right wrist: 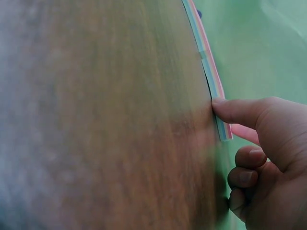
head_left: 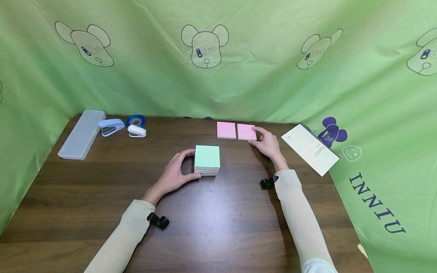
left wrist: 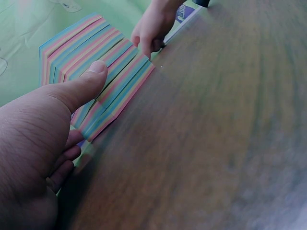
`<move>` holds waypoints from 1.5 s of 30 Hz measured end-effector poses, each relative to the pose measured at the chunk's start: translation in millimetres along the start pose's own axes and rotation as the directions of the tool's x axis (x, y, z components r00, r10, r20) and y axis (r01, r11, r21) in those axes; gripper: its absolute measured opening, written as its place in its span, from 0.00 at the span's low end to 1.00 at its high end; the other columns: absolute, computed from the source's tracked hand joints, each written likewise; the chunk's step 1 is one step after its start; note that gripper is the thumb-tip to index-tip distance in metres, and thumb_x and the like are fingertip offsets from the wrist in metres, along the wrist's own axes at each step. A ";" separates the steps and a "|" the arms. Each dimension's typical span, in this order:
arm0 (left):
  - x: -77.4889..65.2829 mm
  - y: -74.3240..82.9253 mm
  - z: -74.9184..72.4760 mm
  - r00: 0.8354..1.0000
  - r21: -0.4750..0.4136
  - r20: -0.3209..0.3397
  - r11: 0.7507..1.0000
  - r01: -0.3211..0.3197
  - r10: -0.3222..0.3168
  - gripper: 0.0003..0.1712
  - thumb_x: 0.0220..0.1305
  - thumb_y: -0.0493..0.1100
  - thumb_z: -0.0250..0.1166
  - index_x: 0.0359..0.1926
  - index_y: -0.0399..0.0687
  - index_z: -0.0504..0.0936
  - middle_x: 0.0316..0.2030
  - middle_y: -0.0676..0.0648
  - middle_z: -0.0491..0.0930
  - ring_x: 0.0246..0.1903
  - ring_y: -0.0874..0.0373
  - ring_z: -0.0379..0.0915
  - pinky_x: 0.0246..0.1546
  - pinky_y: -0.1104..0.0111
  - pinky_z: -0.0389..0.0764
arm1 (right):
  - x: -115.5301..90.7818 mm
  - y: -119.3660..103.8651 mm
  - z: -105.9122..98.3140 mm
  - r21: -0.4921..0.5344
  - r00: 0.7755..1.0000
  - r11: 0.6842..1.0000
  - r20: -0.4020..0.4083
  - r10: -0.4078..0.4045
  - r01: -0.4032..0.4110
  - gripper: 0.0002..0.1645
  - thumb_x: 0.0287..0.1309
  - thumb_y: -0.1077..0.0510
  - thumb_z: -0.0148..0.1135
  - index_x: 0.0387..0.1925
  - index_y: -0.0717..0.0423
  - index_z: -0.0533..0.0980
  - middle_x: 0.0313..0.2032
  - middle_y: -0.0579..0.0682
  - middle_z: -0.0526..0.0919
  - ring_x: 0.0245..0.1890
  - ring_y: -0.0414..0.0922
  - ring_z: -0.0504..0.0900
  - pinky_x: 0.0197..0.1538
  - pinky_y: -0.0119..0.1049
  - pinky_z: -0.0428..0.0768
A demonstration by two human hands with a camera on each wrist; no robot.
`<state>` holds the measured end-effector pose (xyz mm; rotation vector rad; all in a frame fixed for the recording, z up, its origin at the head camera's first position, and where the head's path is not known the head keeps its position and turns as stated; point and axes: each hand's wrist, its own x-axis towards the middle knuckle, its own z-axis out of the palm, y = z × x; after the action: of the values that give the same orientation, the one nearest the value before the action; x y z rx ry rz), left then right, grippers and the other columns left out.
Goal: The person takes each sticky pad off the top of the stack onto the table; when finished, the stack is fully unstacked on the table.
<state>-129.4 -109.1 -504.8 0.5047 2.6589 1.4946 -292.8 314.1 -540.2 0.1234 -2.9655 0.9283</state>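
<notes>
A tall stack of square sticky note pads (head_left: 207,156), pale green on top, stands mid-table. My left hand (head_left: 173,173) holds it from the left, thumb on the near side and fingers toward the far side. Striped pastel edges of the stack (left wrist: 117,50) show in the left wrist view. Farther back, two pink-topped sticky note pads lie side by side with a narrow gap. My right hand (head_left: 268,144) pinches the right pink pad (head_left: 245,132) by its right end, thumb at the near edge (right wrist: 207,62). The left pink pad (head_left: 226,130) is untouched.
At the back left lie a translucent case (head_left: 82,134), a blue stapler (head_left: 112,126), a blue tape roll (head_left: 135,120) and a white stapler (head_left: 137,131). A white notepad (head_left: 310,149) lies at the right edge. Green cloth (head_left: 205,87) hangs behind the table.
</notes>
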 end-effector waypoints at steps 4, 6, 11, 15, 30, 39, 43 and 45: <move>0.5 -0.9 0.1 1.000 0.000 -0.001 1.000 -0.006 0.006 0.52 0.62 0.50 0.86 0.81 0.49 0.69 0.75 0.45 0.76 0.77 0.45 0.66 0.78 0.45 0.65 | -0.9 -2.8 -0.6 -0.003 1.000 1.000 -0.003 0.006 -0.006 0.40 0.62 0.42 0.81 0.74 0.34 0.79 0.25 0.48 0.77 0.24 0.50 0.75 0.28 0.47 0.68; 0.7 -1.3 0.1 1.000 -0.003 -0.001 1.000 -0.008 0.008 0.53 0.61 0.51 0.86 0.81 0.49 0.69 0.75 0.45 0.76 0.77 0.45 0.66 0.78 0.45 0.65 | -1.8 -4.3 -1.1 -0.002 1.000 1.000 -0.004 0.008 -0.008 0.40 0.62 0.42 0.82 0.75 0.34 0.79 0.25 0.48 0.77 0.24 0.50 0.75 0.28 0.47 0.68; 0.6 -1.6 0.1 1.000 -0.006 0.002 1.000 -0.007 0.007 0.53 0.61 0.51 0.86 0.81 0.50 0.69 0.75 0.46 0.76 0.76 0.46 0.67 0.78 0.45 0.65 | -3.4 -5.5 -1.1 0.007 1.000 1.000 -0.007 0.007 -0.007 0.42 0.62 0.41 0.82 0.76 0.34 0.78 0.27 0.49 0.78 0.25 0.51 0.75 0.29 0.47 0.68; 0.4 -1.7 0.0 1.000 -0.005 0.002 1.000 -0.004 0.004 0.53 0.62 0.51 0.86 0.81 0.50 0.69 0.75 0.45 0.76 0.77 0.46 0.66 0.78 0.44 0.65 | -5.0 -4.5 -0.1 0.025 1.000 1.000 -0.021 0.001 0.000 0.42 0.62 0.43 0.82 0.76 0.36 0.78 0.28 0.49 0.78 0.26 0.51 0.75 0.30 0.46 0.69; 0.5 -1.9 0.1 1.000 0.001 0.002 1.000 -0.005 0.005 0.53 0.62 0.51 0.86 0.81 0.50 0.69 0.75 0.46 0.76 0.77 0.46 0.66 0.78 0.45 0.65 | -40.5 -46.9 -20.3 0.190 0.997 0.981 -0.074 -0.029 0.043 0.41 0.62 0.48 0.83 0.74 0.50 0.80 0.26 0.45 0.73 0.27 0.45 0.69 0.34 0.41 0.66; 0.0 -1.2 0.5 1.000 0.001 0.005 1.000 0.004 -0.004 0.52 0.62 0.51 0.86 0.82 0.50 0.69 0.75 0.45 0.75 0.78 0.45 0.65 0.79 0.44 0.65 | -46.0 -45.2 -16.5 0.242 0.994 0.968 -0.095 -0.045 0.067 0.41 0.60 0.44 0.85 0.72 0.47 0.81 0.26 0.43 0.69 0.26 0.43 0.64 0.34 0.40 0.62; -0.2 -0.7 0.1 1.000 -0.002 0.007 1.000 0.005 -0.005 0.52 0.63 0.51 0.86 0.82 0.50 0.69 0.75 0.45 0.75 0.78 0.45 0.65 0.79 0.44 0.64 | -58.3 -65.3 -23.6 0.236 0.993 0.967 -0.098 -0.073 0.094 0.39 0.62 0.47 0.84 0.71 0.51 0.81 0.27 0.44 0.68 0.28 0.43 0.65 0.36 0.40 0.64; -0.3 -0.4 -0.1 1.000 -0.002 0.008 1.000 0.004 -0.004 0.52 0.63 0.51 0.86 0.82 0.50 0.69 0.75 0.45 0.75 0.78 0.45 0.65 0.79 0.44 0.65 | -66.2 -79.8 -28.6 0.245 0.992 0.963 -0.092 -0.090 0.110 0.38 0.64 0.50 0.83 0.71 0.56 0.80 0.28 0.45 0.66 0.28 0.43 0.63 0.37 0.41 0.63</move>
<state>-129.3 -109.5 -505.1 0.5036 2.6505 1.4917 -219.8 269.4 -474.9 0.2341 -2.7287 1.2568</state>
